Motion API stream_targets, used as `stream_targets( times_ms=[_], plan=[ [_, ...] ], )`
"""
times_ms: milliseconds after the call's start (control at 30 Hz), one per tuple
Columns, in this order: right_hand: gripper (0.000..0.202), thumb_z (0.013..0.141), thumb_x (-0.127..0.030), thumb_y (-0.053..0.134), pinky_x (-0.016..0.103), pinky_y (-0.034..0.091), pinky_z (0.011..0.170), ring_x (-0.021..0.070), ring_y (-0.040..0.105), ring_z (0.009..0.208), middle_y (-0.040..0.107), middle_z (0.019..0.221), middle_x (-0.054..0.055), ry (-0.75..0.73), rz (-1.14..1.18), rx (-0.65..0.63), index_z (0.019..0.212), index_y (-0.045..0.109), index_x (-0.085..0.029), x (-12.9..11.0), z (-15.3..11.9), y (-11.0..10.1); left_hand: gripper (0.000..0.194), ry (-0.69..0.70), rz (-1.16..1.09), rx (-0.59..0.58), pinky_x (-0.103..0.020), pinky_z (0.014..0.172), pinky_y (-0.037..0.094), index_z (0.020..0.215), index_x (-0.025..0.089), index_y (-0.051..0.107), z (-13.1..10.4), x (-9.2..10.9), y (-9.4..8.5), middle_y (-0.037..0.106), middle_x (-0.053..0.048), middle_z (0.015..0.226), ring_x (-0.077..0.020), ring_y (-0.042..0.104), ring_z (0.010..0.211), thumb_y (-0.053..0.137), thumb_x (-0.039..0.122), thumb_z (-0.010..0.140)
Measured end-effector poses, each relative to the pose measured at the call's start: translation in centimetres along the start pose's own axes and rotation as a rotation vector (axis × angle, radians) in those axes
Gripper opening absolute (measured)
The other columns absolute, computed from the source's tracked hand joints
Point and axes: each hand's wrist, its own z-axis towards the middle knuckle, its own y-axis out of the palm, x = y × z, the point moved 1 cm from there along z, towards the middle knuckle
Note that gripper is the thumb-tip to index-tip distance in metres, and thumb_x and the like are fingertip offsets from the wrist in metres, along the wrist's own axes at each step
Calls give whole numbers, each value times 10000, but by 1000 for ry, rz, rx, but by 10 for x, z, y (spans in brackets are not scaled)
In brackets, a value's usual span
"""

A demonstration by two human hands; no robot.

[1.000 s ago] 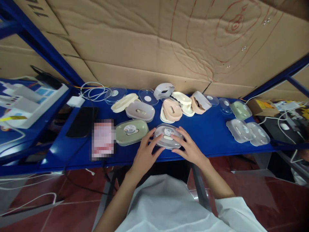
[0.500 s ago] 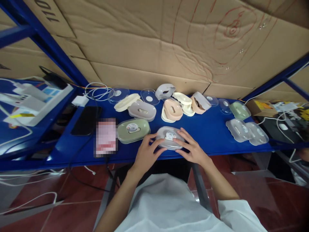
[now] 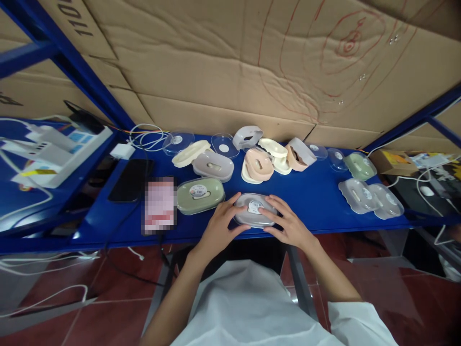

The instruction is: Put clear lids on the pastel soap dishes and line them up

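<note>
At the front edge of the blue table (image 3: 309,206) lies a grey oval soap dish (image 3: 248,217) under a clear lid with a round white label. My left hand (image 3: 224,223) grips its left side, thumb at the near edge and fingers over the top. Around its right side my right hand (image 3: 288,223) is closed, with fingertips on the lid by the label. Left of my left hand sits a green soap dish (image 3: 216,192) with a labelled clear lid. Beyond my hands are a peach dish part (image 3: 264,170) and a grey-lilac one (image 3: 225,169).
Cream parts (image 3: 190,154) and clear lids (image 3: 225,139) lie along the back by the cardboard wall (image 3: 201,57). Grey dishes (image 3: 351,202) and a green one (image 3: 360,163) are at the right. A black phone (image 3: 126,180) and a power strip (image 3: 61,163) occupy the left.
The grey soap dish sits slightly nearer to me and flatter, with both hands still around it. The view has shifted a little; the other dishes stay in place.
</note>
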Motion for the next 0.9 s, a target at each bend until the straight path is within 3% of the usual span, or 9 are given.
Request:
stream_targets(
  times_ms=[133,267,367,500,600,667,800,900],
  plan=[
    [747,1042,-396,702,618,458,1283,356,345,1642,396,1753,82,15,-60,-32,1706,361,-401,-4,1,1,502,1,15,-11,-538,1215,497,1398,300,630,0,1,0,545,-115,1647,-301,587,1455,830,308,937],
    [809,1025,-384,725,614,484,1270,354,387,1623,413,1742,71,46,-101,-1,1721,313,-428,4,-16,-6,597,-43,27,-70,-500,1222,500,1532,338,529,-1,5,1,465,-111,1713,-292,550,1509,770,307,987],
    [766,1033,-367,704,643,482,1254,368,418,1604,427,1733,72,188,-198,99,1708,347,-430,26,-43,-22,633,-85,3,-54,-461,1225,507,1607,367,439,-2,7,2,471,-97,1707,-272,525,1539,705,330,1034],
    [654,1074,-383,625,756,347,1258,440,286,1651,385,1756,117,394,-457,266,1689,409,-326,52,-58,-45,542,-109,23,-29,-444,1213,523,1591,365,471,-2,7,3,567,-81,1618,-259,585,1482,633,352,1074],
    [596,1094,-375,582,648,384,1272,375,428,1588,521,1668,123,366,-454,312,1667,447,-284,52,-26,-45,476,-106,62,-36,-460,1220,519,1549,351,530,-1,7,5,595,-75,1587,-267,598,1466,612,352,1081],
    [565,1105,-368,556,573,418,1264,330,512,1526,592,1606,114,282,-392,218,1654,470,-270,47,10,-33,440,-101,72,-32,-458,1221,518,1521,340,560,-1,7,5,607,-73,1571,-263,608,1452,603,346,1084],
    [539,1091,-312,570,614,333,1295,360,420,1591,466,1709,133,194,-426,-1,1625,519,-258,36,82,0,404,-89,77,-16,-442,1219,521,1492,315,584,-1,7,4,617,-80,1553,-247,620,1435,588,328,1089],
    [473,1071,-231,583,667,250,1318,374,334,1638,365,1763,148,196,-475,-37,1543,608,-233,32,112,21,381,-77,92,-4,-438,1202,537,1467,297,606,-2,6,5,626,-87,1540,-246,633,1419,589,319,1087]
  ],
)
